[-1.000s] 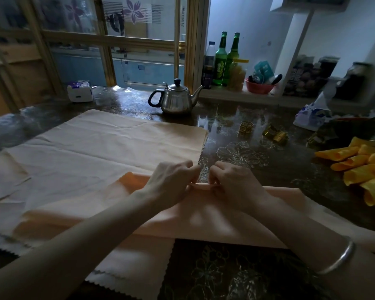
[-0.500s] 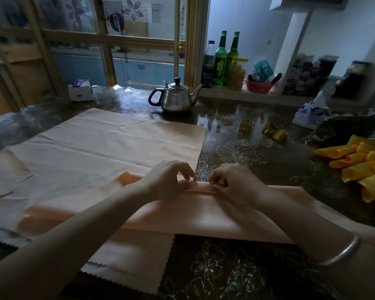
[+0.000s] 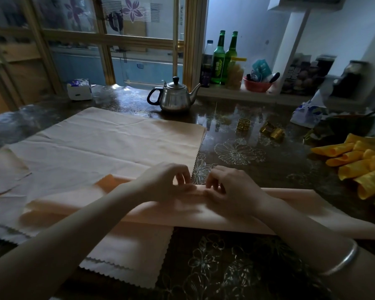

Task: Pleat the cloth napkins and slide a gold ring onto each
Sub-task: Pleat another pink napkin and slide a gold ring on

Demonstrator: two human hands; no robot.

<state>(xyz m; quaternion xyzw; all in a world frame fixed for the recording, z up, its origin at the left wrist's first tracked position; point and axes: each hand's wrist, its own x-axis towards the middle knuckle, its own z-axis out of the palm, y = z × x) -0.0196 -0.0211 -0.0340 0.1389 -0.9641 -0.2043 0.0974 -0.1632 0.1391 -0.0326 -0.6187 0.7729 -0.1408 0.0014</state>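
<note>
A folded napkin [image 3: 182, 213], peach, lies as a long band across the near desk [image 3: 275, 169] from left to right, its far edge gathered into a narrow pleat. It overlaps a stack of flat napkins [image 3: 100, 148], pale with zigzag-cut edges. Farther back, one gold ring [image 3: 244, 124] stands apart from two rings [image 3: 271, 131] lying together.

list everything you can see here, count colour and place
folded napkin: one, peach, under both hands
flat napkins: stack, pale peach, table left
rings: at least three, gold, beyond right hand
rolled napkins: several, yellow, right edge
teapot: one, steel, far table edge
bottles: two, green, back shelf
tissue pack: one, white, far left
bowl: one, red, back shelf
bracelet: one, silver, right wrist
left hand: one, pinches napkin fold
right hand: one, pinches same fold
</note>
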